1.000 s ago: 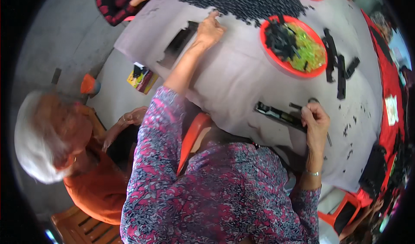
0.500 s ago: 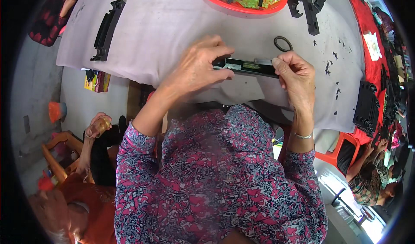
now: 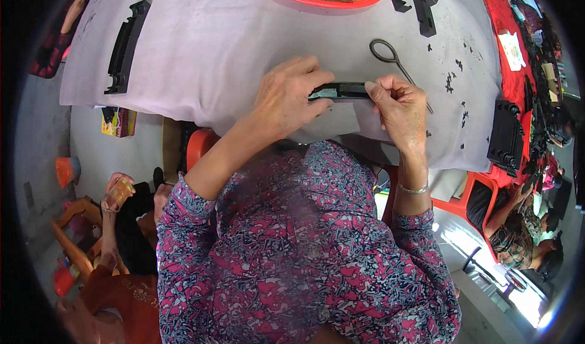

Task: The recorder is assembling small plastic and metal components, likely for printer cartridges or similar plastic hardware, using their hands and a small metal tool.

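Observation:
Between my hands, over the near edge of the cloth-covered table, is a long narrow black plastic housing [image 3: 350,90] with a pale strip inside its left part. My left hand [image 3: 286,94] grips the left end, thumb on the near side and fingers on the far side. My right hand [image 3: 405,109] pinches the right end between thumb and fingers, hiding that end. Just beyond my right hand lies a dark metal tool with a loop handle [image 3: 385,50]; its thin shaft runs partly behind the hand.
A red bowl [image 3: 323,4] of yellow-green clear pieces and black parts stands at the far side. Black plastic parts [image 3: 422,9] lie beside it. Another black housing [image 3: 127,48] lies left, a black block [image 3: 506,134] right, with small black bits between. People sit on both sides.
The view has shifted, so the table appears farther left. More of the loop tool's shaft shows. A greenish piece seen inside the housing before no longer shows clearly. Both hands keep their hold.

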A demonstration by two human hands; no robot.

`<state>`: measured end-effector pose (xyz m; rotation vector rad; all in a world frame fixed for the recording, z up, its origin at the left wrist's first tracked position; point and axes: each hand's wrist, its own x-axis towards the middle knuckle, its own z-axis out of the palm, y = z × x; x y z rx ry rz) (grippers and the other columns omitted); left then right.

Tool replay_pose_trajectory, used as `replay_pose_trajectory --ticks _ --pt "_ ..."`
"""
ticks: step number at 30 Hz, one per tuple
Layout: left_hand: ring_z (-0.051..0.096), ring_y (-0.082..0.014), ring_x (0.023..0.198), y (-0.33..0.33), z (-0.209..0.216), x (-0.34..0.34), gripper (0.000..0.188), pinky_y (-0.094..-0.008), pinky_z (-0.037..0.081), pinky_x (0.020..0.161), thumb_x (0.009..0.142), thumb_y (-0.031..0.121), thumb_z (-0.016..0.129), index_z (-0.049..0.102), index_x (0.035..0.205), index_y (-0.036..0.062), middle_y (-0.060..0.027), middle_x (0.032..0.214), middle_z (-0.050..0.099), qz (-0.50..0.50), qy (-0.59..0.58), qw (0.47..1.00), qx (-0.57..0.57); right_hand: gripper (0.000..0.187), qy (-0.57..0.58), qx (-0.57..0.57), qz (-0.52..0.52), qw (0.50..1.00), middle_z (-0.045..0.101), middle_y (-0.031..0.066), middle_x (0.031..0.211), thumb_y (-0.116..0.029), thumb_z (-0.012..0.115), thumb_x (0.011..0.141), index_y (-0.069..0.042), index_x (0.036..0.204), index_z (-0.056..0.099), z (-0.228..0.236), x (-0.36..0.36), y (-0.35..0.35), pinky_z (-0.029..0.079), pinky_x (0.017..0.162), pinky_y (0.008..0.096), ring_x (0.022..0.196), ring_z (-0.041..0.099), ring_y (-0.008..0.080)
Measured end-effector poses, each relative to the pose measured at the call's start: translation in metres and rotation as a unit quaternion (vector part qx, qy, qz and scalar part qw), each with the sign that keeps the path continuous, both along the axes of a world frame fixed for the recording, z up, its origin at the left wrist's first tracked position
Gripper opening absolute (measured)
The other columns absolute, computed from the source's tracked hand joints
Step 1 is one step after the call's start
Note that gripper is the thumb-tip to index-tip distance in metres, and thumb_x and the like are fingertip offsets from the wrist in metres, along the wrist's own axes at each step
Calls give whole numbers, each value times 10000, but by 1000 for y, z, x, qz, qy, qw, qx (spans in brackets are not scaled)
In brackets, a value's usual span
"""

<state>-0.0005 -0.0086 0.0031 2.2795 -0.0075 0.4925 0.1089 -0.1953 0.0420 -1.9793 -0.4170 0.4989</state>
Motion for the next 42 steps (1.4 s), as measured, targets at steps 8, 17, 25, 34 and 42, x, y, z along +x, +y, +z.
replay_pose_trajectory --ticks 8,17,25,34,42 --pt "587 -296 790 0 -3 0 373 -407 481 700 704 137 808 698 1040 19 -108 853 563 9 -6 1000 6 181 -27 -27 -16 999 515 -40 551 -102 725 884 -2 746 664 -4 -3 7 318 445 237 505 423 20" --pt "592 -299 795 -2 -4 2 370 -409 481 697 703 149 812 692 1032 28 -106 861 565 8 -6 1000 4 195 -109 -67 -18 992 521 9 526 -113 734 845 12 720 651 -7 -5 12 361 478 284 506 440 55" --pt "599 -306 807 -5 -5 5 384 -405 486 701 701 142 814 682 1042 25 -114 883 569 0 -16 1000 5 203 -152 -125 -10 980 573 88 539 -150 735 829 12 732 660 -4 -4 13 426 510 326 481 507 134" --pt "636 -270 883 -8 -10 3 300 -388 493 731 761 83 753 692 1053 60 -86 991 627 -39 -90 990 104 228 -182 -154 -44 970 626 119 576 -221 736 837 -13 758 689 -9 -8 16 461 535 367 505 605 229" --pt "591 -262 848 1 -4 6 318 -385 480 713 750 99 761 690 1060 84 -55 972 617 -84 -71 984 139 238 -175 -102 -64 977 617 114 571 -212 735 855 -2 756 687 -12 -12 13 451 525 354 486 579 216"
